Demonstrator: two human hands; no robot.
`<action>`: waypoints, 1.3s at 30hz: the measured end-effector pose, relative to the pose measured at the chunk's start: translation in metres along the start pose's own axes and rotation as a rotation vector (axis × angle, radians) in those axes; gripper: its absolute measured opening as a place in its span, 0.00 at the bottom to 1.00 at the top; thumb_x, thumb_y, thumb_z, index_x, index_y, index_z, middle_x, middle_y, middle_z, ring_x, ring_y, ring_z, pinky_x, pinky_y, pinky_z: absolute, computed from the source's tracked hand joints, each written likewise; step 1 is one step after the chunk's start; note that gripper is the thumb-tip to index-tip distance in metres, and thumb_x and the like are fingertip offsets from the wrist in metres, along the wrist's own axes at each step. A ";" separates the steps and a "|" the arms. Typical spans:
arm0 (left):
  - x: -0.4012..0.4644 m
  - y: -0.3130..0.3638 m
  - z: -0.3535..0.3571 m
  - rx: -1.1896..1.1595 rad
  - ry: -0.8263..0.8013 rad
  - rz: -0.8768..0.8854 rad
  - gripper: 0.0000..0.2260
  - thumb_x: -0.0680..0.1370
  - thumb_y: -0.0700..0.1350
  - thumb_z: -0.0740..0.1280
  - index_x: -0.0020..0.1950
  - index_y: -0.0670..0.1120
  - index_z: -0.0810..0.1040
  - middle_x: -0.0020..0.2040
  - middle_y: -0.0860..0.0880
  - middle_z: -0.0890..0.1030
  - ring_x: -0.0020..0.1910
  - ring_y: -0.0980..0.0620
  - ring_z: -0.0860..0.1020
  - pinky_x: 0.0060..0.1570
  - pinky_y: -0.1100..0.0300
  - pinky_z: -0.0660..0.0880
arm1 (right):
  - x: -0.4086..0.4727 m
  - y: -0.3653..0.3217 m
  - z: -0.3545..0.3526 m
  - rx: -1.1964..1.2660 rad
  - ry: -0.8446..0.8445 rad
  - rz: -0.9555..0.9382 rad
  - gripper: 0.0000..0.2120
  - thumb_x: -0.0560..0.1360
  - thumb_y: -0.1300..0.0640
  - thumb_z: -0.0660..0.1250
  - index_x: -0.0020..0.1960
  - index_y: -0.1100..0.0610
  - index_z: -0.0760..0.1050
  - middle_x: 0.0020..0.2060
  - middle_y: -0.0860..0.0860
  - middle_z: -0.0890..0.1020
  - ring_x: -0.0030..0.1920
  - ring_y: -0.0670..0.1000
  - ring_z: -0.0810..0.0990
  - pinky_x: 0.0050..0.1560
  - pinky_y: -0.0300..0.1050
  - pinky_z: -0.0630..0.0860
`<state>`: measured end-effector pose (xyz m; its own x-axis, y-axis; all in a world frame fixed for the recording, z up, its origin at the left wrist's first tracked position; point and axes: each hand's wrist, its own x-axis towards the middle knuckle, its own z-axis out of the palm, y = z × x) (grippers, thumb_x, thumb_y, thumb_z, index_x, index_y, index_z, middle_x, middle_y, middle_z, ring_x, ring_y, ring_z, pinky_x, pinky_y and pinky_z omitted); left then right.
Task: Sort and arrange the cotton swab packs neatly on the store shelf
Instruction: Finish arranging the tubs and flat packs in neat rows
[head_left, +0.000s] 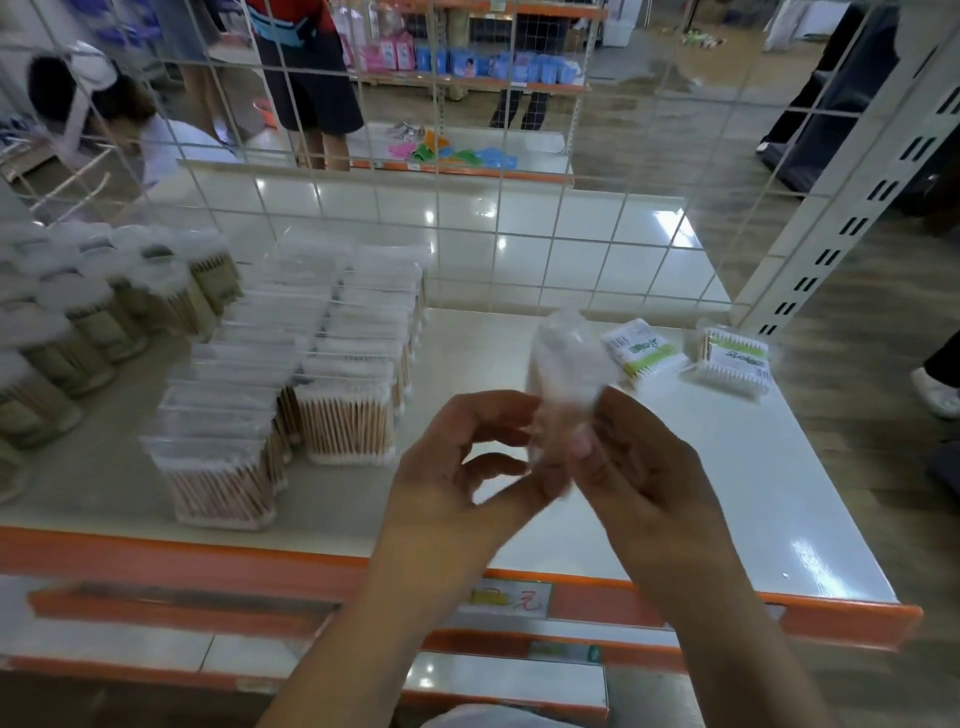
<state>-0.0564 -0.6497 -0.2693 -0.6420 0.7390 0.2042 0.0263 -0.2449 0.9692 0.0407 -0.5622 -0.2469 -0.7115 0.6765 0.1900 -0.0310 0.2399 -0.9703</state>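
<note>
Both hands (550, 467) pinch blurred clear swab pack (563, 364), white tips up, over shelf (727, 493).

A store shelf (727, 493) fills the middle of the frame. Round swab tubs (78, 322) stand at its far left, two rows of boxed swab packs (311, 374) just right of them. Two flat packs (691, 353) lie at the right rear. A wire grid (467, 156) stands behind.
</note>
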 end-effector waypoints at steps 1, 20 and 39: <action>-0.003 0.000 0.002 0.073 -0.018 0.026 0.13 0.63 0.48 0.72 0.47 0.52 0.78 0.45 0.49 0.81 0.46 0.52 0.80 0.45 0.63 0.76 | -0.001 -0.001 0.002 0.037 -0.011 0.026 0.14 0.66 0.42 0.70 0.48 0.45 0.76 0.41 0.38 0.83 0.45 0.37 0.81 0.40 0.27 0.73; 0.018 -0.003 -0.115 1.186 -0.094 0.398 0.13 0.73 0.51 0.58 0.51 0.48 0.77 0.48 0.48 0.80 0.49 0.55 0.70 0.47 0.55 0.72 | 0.010 0.037 0.039 0.046 0.158 0.120 0.20 0.68 0.71 0.70 0.47 0.46 0.75 0.39 0.44 0.83 0.43 0.42 0.82 0.44 0.34 0.78; 0.012 -0.013 -0.239 1.311 -0.108 0.354 0.20 0.67 0.58 0.60 0.51 0.50 0.82 0.52 0.49 0.80 0.54 0.54 0.68 0.51 0.59 0.71 | 0.036 0.080 0.170 -0.325 0.233 0.043 0.17 0.66 0.52 0.75 0.50 0.55 0.74 0.42 0.50 0.80 0.40 0.51 0.76 0.39 0.41 0.70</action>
<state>-0.2475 -0.7876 -0.3122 -0.3877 0.8215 0.4181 0.9167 0.2959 0.2685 -0.1065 -0.6366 -0.3429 -0.5274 0.8219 0.2152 0.2457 0.3900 -0.8874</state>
